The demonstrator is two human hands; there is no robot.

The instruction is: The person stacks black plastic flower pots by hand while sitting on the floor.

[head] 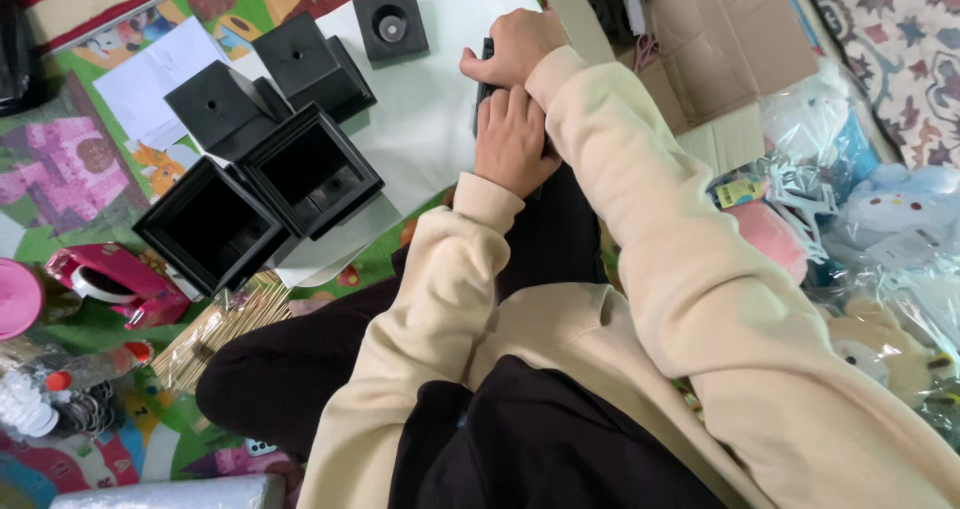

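An open brown cardboard box (720, 39) stands top right; clear plastic bags (880, 229) of plush toys, one yellow-tagged (738, 191), lie right.
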